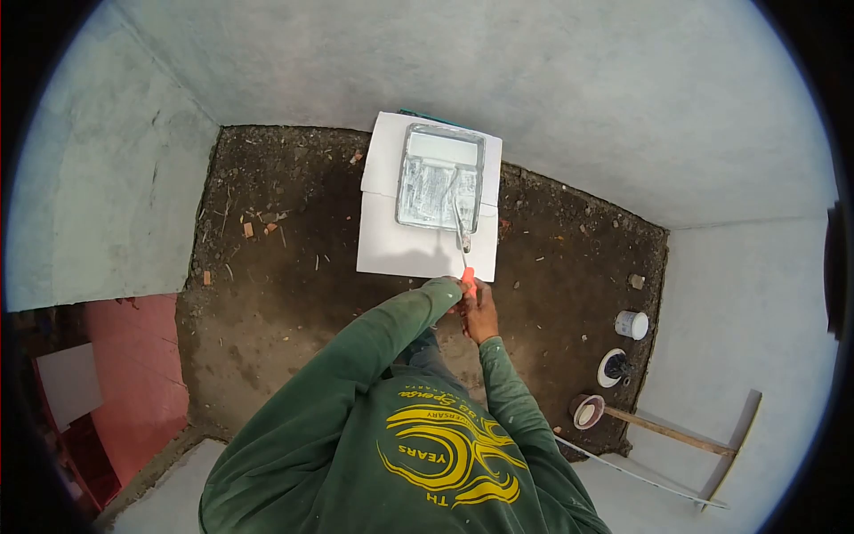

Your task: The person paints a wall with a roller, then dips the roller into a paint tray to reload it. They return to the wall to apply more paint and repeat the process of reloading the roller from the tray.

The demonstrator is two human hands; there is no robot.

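Observation:
A paint roller with an orange handle (469,279) points away from me, its metal rod (459,218) reaching over a paint tray (400,191). White paint lies in the far end of the tray, and streaks of it coat the ramp. The roller's head is hard to make out against the white. My right hand (481,318) is closed around the lower handle. Close against it, my left hand (455,292) is also closed at the handle, its fingers partly hidden by the green sleeve. Under the tray lies a white sheet (382,240) on the ground.
Pale walls (534,62) enclose the bare dirt floor (276,303), which has scattered rubble. At the right are a white tub (632,325), a white lid with a dark item (614,368), and a small bucket (587,412). A wooden pole (667,429) extends beside the bucket.

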